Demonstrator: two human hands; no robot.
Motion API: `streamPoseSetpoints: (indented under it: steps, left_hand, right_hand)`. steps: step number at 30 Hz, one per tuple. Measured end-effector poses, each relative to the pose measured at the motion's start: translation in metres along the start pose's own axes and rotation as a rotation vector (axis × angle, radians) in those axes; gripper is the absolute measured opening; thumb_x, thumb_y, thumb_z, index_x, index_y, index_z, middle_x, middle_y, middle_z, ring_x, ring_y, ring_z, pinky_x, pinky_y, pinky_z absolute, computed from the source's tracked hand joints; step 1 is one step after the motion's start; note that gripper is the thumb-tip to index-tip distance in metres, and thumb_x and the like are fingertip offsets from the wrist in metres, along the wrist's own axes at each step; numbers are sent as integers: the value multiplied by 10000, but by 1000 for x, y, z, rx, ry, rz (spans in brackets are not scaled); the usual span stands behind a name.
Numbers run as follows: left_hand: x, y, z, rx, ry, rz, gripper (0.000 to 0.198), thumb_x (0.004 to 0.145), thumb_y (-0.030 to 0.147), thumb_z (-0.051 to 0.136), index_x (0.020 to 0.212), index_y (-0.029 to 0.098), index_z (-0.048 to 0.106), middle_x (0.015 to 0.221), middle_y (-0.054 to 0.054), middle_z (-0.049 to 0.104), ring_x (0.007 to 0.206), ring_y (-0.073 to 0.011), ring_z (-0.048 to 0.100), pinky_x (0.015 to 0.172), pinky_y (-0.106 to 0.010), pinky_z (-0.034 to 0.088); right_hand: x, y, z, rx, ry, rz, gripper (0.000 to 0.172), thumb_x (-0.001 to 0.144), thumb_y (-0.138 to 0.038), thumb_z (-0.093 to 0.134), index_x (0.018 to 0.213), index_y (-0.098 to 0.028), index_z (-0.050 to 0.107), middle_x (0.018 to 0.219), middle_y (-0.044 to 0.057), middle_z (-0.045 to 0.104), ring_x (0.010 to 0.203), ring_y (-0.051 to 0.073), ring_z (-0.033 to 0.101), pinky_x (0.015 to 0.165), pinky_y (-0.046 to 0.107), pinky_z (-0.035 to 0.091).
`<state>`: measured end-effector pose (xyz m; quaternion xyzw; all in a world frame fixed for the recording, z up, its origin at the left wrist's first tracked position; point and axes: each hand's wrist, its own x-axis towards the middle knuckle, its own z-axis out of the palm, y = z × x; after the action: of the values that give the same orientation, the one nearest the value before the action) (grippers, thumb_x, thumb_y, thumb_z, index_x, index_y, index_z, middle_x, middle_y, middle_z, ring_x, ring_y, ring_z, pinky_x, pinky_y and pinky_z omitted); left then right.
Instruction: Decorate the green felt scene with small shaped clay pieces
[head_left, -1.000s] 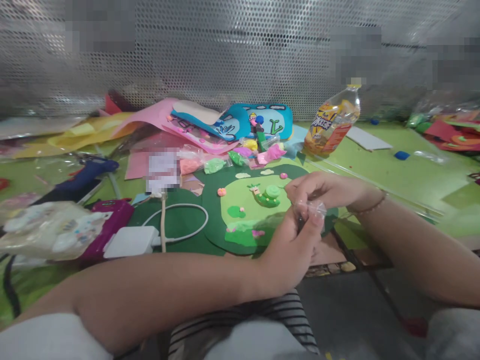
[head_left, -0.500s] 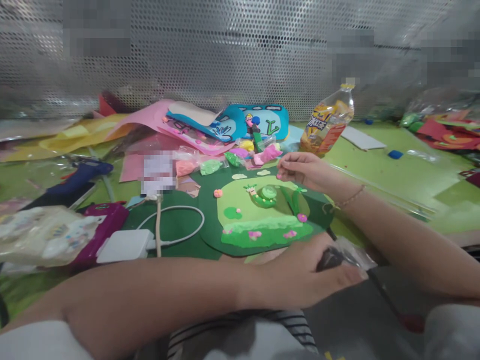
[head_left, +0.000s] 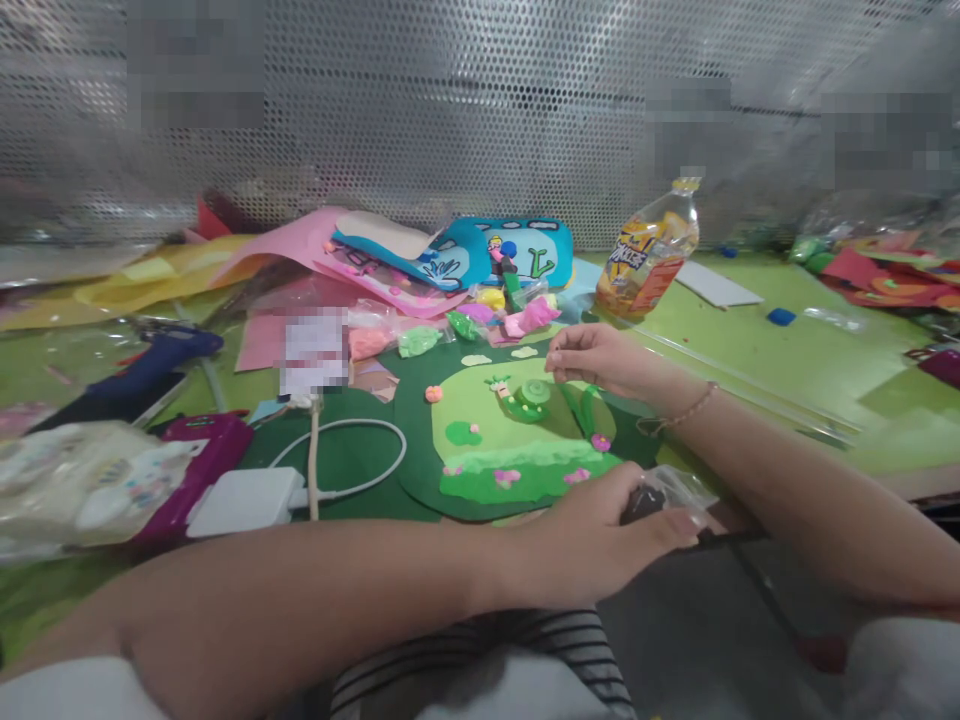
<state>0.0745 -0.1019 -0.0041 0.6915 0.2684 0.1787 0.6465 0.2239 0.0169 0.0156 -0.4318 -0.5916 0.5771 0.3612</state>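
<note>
My left hand is closed round a small clear plastic bag of dark clay at the table's front edge. My right hand has its fingertips pinched together over the upper right of a green craft board; whatever they hold is too small to make out. Just left of those fingertips sits a green clay snail with a spiral shell. Around it on the board are a pink clay flower, an orange clay flower, pale clouds and a strip of green clay grass.
Behind the board lie several bags of coloured clay and blue craft pictures. A clear bottle with a yellow label stands at the back right. To the left are a white charger with its cable and a blue glue gun.
My right hand has moved slightly down and left, closer to the snail's shell. The pink speck at its fingertips no longer shows. My left hand still grips the bag, slightly farther left.
</note>
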Motion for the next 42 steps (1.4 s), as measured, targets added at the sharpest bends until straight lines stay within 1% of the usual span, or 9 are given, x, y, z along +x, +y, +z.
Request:
streamPoseSetpoints:
  steps: [6, 15, 20, 26, 29, 32, 34, 38, 42]
  left_hand:
    - [1, 0, -2, 47, -16, -21, 518, 789, 663, 393, 934, 174, 481, 649, 30, 445, 605, -94, 395, 545, -218, 291]
    - [2, -1, -1, 33, -17, -25, 504, 796, 653, 393, 916, 170, 477, 662, 24, 480, 620, -93, 422, 566, -221, 311]
    - [2, -1, -1, 7, -25, -33, 507, 794, 651, 400, 929, 169, 478, 644, 27, 468, 602, -92, 414, 553, -218, 314]
    - [2, -2, -3, 32, -24, -13, 471, 796, 646, 407, 872, 184, 455, 662, 26, 475, 617, -90, 434, 551, -212, 324]
    - [2, -3, -3, 39, -36, -12, 458, 807, 639, 394, 862, 186, 443, 663, 27, 478, 610, -87, 433, 548, -210, 325]
    - [3, -3, -3, 49, -37, -22, 484, 798, 657, 386, 872, 182, 448, 662, 24, 473, 604, -89, 427, 533, -210, 319]
    - [3, -3, -3, 54, -23, -20, 492, 796, 661, 385, 875, 179, 454, 665, 21, 474, 608, -90, 424, 533, -210, 313]
    - [3, -3, -3, 59, -30, -23, 487, 800, 660, 379, 856, 181, 447, 670, 17, 486, 612, -90, 428, 539, -211, 311]
    - [2, -2, -4, 59, -30, -20, 475, 802, 656, 379, 838, 186, 435, 675, 21, 488, 614, -87, 431, 547, -212, 319]
  right_hand:
    - [-1, 2, -1, -75, -10, 5, 197, 632, -322, 759, 711, -152, 697, 685, 17, 690, 592, 86, 618, 605, 215, 501]
    - [-1, 0, 1, 80, -15, 87, 192, 688, -286, 730, 832, -160, 713, 772, 39, 716, 644, 83, 646, 671, 213, 546]
    - [0, 4, -6, 51, -48, 12, 163, 622, -239, 777, 720, -155, 678, 659, -5, 671, 583, 64, 607, 589, 185, 499]
    - [-2, 1, -2, -13, -41, -34, 226, 549, -238, 816, 621, -143, 623, 549, -48, 584, 485, 33, 509, 464, 158, 391]
    - [-3, -1, 1, 8, -31, -11, 219, 593, -311, 789, 661, -144, 666, 577, -32, 611, 522, 37, 544, 524, 158, 439]
    - [-4, -1, 1, 54, -36, 27, 267, 650, -387, 741, 775, -154, 706, 700, 7, 675, 633, 63, 610, 656, 193, 499]
    - [-4, -1, 1, 58, -42, 52, 308, 656, -421, 729, 811, -156, 710, 760, 28, 693, 668, 78, 626, 689, 215, 509]
    - [-4, -2, 1, 1, -60, 75, 322, 643, -443, 731, 743, -139, 693, 734, 35, 684, 659, 89, 616, 672, 231, 499]
    - [-3, -3, 2, -1, -83, 4, 276, 570, -344, 798, 632, -137, 626, 626, -10, 617, 586, 67, 546, 581, 210, 435]
